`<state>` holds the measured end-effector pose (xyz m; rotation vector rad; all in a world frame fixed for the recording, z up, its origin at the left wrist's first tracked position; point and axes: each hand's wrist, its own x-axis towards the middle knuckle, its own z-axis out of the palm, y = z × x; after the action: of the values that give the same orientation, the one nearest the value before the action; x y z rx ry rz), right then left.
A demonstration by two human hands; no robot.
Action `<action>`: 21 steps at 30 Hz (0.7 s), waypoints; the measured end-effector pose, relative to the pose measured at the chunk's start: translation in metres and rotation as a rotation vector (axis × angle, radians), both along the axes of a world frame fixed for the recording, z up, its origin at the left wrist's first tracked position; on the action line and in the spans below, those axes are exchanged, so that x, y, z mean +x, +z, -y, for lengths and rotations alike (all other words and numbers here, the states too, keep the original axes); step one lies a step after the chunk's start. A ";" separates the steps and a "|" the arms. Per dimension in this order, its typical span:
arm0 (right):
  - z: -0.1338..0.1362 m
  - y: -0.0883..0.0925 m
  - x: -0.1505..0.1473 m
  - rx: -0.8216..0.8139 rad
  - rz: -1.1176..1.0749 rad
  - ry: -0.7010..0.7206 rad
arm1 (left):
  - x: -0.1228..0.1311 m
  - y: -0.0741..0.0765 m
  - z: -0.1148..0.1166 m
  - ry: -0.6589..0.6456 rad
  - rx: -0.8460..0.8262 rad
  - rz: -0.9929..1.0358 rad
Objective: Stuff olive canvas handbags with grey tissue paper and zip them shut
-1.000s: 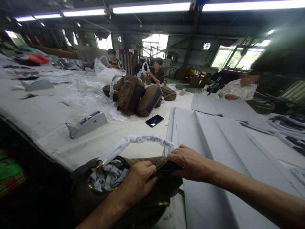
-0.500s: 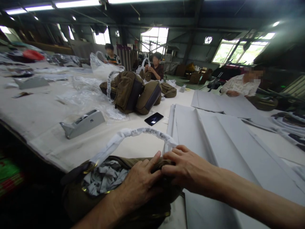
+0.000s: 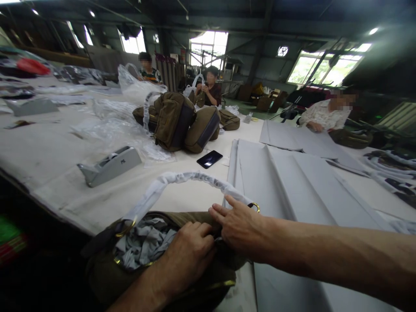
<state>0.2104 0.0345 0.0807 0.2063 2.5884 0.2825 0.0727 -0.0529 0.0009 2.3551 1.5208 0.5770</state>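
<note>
An olive-brown handbag [image 3: 107,273] sits in front of me with its gold zipper open. Crumpled grey stuffing paper [image 3: 143,245] fills the left part of its mouth. Its handle [image 3: 188,177], wrapped in white material, arches up from gold rings. My left hand [image 3: 191,249] is closed over the bag's opening, its fingers curled at the edge; the fingertips are partly hidden. Across the right end of the opening lies my right hand [image 3: 238,223], fingers stretched out beside the handle's end, its thumb out of sight.
A grey tape dispenser [image 3: 112,164] and a black phone [image 3: 209,159] lie beyond the bag. More brown bags [image 3: 173,121] are piled behind, beside clear plastic [image 3: 113,134]. Grey sheets [image 3: 276,186] cover the table's right side. Several people [image 3: 325,112] work across the table.
My right hand's fingers have straightened from their bent grip at the rim, uncovering the right gold ring. My left index finger, raised before, is now curled down.
</note>
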 end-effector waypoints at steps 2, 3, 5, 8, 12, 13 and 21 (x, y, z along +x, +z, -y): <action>-0.005 0.006 0.012 -0.107 -0.071 -0.037 | -0.004 0.002 0.002 0.030 -0.020 0.054; -0.008 0.009 0.021 -0.177 -0.130 -0.060 | -0.005 0.003 0.002 0.052 -0.035 0.078; -0.012 0.017 0.039 -0.281 -0.284 -0.138 | -0.006 0.004 0.003 0.084 -0.041 0.128; -0.013 0.022 0.060 -0.322 -0.437 -0.316 | 0.001 0.007 0.004 0.063 0.056 0.218; -0.010 0.014 0.068 -0.403 -0.496 -0.328 | 0.020 0.016 -0.001 0.063 0.080 0.389; -0.009 0.010 0.067 -0.403 -0.516 -0.311 | 0.025 0.019 -0.002 0.086 0.054 0.435; -0.010 -0.005 0.065 -0.348 -0.600 -0.264 | 0.047 0.013 -0.013 0.103 0.243 0.426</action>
<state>0.2757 0.0440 0.0761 0.5711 3.0859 -0.3835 0.1193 -0.0400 0.0136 2.1326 1.4403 1.2606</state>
